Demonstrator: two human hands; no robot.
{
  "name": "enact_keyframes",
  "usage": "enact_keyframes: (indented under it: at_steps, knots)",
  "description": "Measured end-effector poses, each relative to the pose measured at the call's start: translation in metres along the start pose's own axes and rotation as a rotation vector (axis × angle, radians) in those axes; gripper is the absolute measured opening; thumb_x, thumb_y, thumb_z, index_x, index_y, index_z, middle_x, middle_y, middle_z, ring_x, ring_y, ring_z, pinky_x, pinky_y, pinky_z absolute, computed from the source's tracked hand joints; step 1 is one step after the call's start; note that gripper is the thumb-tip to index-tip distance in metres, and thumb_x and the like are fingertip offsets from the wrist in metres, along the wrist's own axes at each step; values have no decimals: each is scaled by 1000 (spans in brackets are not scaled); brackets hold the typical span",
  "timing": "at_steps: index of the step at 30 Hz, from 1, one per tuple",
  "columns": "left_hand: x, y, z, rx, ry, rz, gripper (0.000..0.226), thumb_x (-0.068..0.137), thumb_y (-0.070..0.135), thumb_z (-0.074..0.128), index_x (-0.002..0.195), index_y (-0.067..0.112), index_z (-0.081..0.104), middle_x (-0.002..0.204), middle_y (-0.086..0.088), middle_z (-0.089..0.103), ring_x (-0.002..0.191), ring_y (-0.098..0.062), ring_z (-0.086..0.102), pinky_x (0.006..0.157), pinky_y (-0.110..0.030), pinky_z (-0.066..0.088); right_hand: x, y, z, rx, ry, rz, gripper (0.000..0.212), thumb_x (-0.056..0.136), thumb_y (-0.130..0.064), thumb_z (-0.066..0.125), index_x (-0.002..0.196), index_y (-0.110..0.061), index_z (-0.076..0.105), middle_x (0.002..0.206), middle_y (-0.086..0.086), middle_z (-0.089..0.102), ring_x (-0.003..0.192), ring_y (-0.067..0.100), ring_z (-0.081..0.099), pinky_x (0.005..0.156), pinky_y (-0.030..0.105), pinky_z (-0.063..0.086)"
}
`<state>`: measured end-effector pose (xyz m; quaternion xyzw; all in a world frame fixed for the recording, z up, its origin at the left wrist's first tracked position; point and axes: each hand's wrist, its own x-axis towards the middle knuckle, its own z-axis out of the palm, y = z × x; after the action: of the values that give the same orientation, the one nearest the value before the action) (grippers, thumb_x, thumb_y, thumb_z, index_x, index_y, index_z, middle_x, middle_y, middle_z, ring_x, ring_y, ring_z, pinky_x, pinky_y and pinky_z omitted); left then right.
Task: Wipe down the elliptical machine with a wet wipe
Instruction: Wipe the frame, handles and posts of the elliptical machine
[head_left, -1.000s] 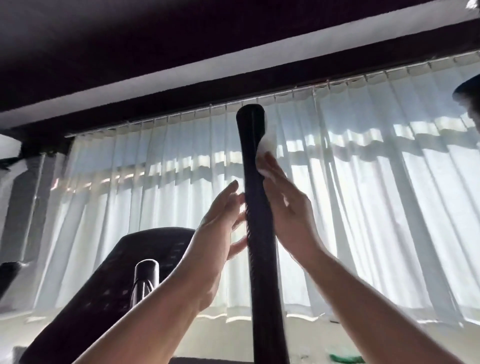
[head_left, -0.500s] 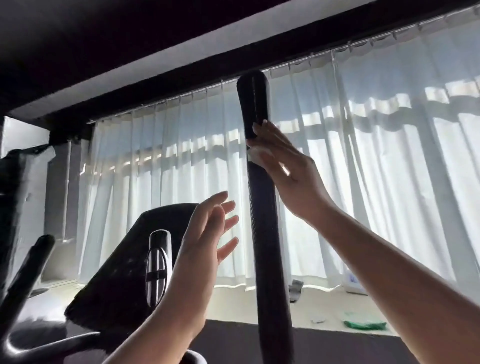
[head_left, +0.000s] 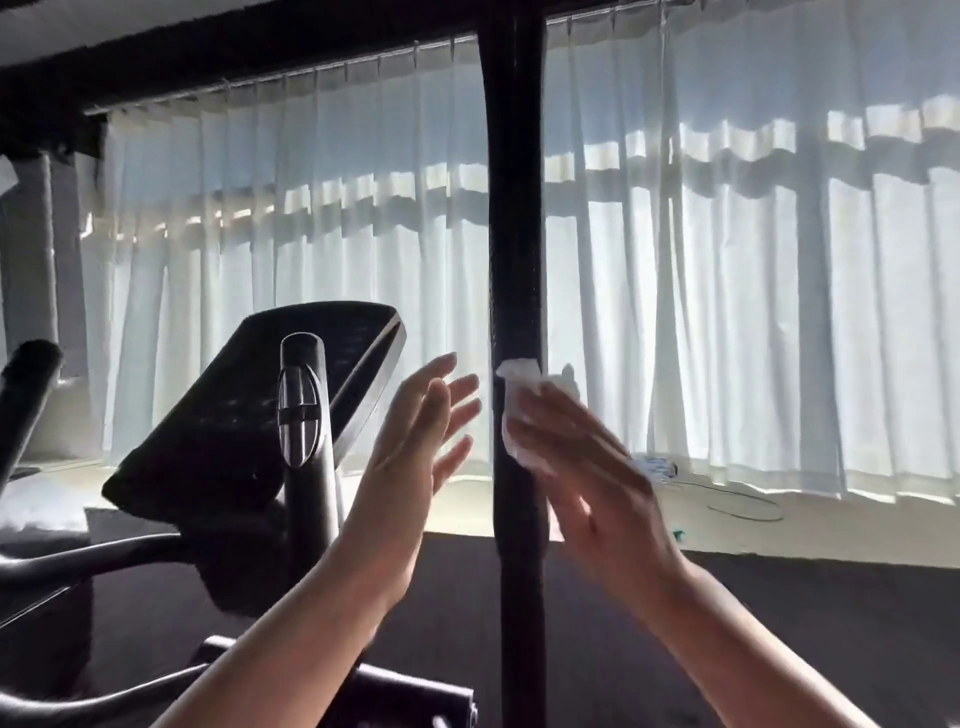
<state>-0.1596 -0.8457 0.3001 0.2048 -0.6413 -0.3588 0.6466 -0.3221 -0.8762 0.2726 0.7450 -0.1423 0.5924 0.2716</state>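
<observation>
Left grip (head_left: 415, 441) raised, fingers spread, right grip (head_left: 587, 467) flat, fingers straight

A tall black handlebar (head_left: 514, 260) stands up in the middle. The right hand (head_left: 587, 467) presses a white wet wipe (head_left: 519, 410) flat against the bar, with its fingers (head_left: 540, 415) straight. The left hand (head_left: 415, 441) is just to the left of the bar, not touching it, with its fingers (head_left: 457, 389) spread wide. Left of those fingers are a short silver-topped grip (head_left: 301, 405) and the dark, tilted console (head_left: 249, 415). White curtains (head_left: 727, 286) hang behind everything.
</observation>
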Motion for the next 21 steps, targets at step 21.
enact_keyframes:
  at_steps: [21]
  knots:
    - [-92, -71, -31, 40, -100, -349, 43, 86, 53, 36, 123, 37, 52, 126, 7, 62, 117, -8, 59, 108, -42, 40, -89, -32, 2, -298, -516, -154, 21, 88, -6, 67, 108, 1, 72, 121, 14, 67, 122, 25, 56, 111, 37, 38]
